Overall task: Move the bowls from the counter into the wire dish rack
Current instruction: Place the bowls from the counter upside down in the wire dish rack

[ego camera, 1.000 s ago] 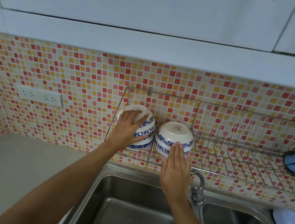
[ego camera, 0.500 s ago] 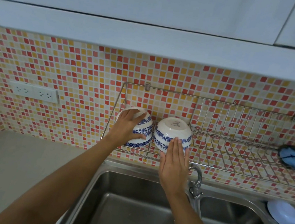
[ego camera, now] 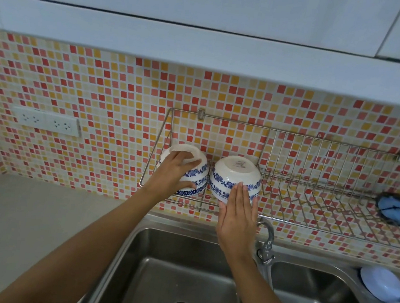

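Observation:
Two stacks of white bowls with blue flower bands sit upside down, side by side, at the left end of the wire dish rack (ego camera: 234,121) on the tiled wall. My left hand (ego camera: 174,173) is curled over the top of the left stack of bowls (ego camera: 197,174) and grips it. The fingers of my right hand (ego camera: 236,217) are straight and lie flat against the front of the right stack (ego camera: 234,170), with the palm below the rack's front wire.
A blue-handled brush (ego camera: 394,207) lies at the rack's right end. Below are a double steel sink (ego camera: 180,273) with a tap (ego camera: 267,241), and pale blue and white lids (ego camera: 380,284) at its right. The grey counter (ego camera: 24,218) is on the left, under a wall socket (ego camera: 47,121).
Both hands stay on their bowls in the rack. Only the view has shifted a little, so the scene sits lower in the frame.

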`<move>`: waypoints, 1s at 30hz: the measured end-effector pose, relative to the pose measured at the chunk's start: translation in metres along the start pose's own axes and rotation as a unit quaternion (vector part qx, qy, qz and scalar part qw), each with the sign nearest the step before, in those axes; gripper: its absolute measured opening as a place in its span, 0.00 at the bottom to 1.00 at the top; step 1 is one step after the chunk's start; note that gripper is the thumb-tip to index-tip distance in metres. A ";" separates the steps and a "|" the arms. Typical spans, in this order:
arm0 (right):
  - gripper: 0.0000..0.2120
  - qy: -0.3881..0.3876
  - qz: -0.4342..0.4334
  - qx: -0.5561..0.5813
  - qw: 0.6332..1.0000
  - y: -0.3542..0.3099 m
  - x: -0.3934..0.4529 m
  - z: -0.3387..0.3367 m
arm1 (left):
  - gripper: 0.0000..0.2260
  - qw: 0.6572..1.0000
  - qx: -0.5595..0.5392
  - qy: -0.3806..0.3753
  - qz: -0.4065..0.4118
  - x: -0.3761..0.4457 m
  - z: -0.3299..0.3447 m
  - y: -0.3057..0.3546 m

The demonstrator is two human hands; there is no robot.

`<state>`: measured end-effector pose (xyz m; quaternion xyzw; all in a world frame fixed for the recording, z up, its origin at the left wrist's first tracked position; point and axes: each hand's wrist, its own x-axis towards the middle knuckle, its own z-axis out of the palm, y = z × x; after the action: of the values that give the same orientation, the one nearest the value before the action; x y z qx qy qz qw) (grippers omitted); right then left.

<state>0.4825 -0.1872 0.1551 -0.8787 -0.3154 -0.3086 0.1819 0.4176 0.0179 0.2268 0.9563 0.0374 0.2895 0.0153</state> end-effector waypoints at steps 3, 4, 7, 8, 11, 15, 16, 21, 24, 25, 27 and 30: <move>0.26 -0.005 0.000 -0.002 1.000 -0.001 -0.001 -0.001 | 0.30 0.999 -0.029 -0.006 -0.025 -0.002 -0.001 -0.002; 0.26 -0.007 0.002 -0.004 1.000 -0.001 -0.001 -0.001 | 0.30 0.999 -0.037 -0.009 -0.029 -0.002 -0.001 -0.002; 0.26 -0.013 0.006 -0.005 1.000 -0.001 -0.001 -0.003 | 0.29 0.995 -0.072 -0.010 -0.067 -0.007 0.000 0.001; 0.26 -0.016 0.007 -0.004 1.000 -0.001 0.000 -0.004 | 0.29 0.993 -0.086 -0.003 -0.087 -0.010 0.001 0.003; 0.26 -0.025 0.007 -0.004 1.000 -0.002 0.000 -0.006 | 0.27 0.986 -0.103 0.042 -0.124 -0.026 0.003 0.007; 0.27 -0.033 0.012 -0.007 0.999 -0.003 0.001 -0.008 | 0.24 0.987 -0.075 0.062 -0.127 -0.048 0.004 0.008; 0.28 -0.034 0.015 -0.007 0.999 -0.004 0.001 -0.008 | 0.25 0.989 -0.063 0.058 -0.118 -0.051 0.006 0.006; 0.30 -0.038 0.026 -0.007 0.999 -0.006 0.001 -0.009 | 0.29 0.994 -0.030 0.012 -0.108 -0.054 0.008 0.001; 0.29 -0.035 0.032 -0.003 0.999 -0.007 0.000 -0.011 | 0.30 0.993 -0.003 -0.022 -0.113 -0.058 0.010 0.002; 0.28 -0.034 0.034 -0.001 0.999 -0.007 0.000 -0.011 | 0.30 0.993 0.012 -0.030 -0.113 -0.062 0.012 0.003; 0.28 -0.037 0.037 -0.002 0.999 -0.007 -0.003 -0.012 | 0.31 0.992 0.029 -0.039 -0.112 -0.070 0.016 0.003; 0.28 -0.054 0.041 -0.008 0.998 -0.008 -0.004 -0.013 | 0.31 0.991 0.032 -0.049 -0.120 -0.077 0.018 0.004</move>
<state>0.4689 -0.1895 0.1633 -0.9077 -0.2859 -0.2557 0.1705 0.3634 0.0073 0.1697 0.9580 0.1605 0.2368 0.0216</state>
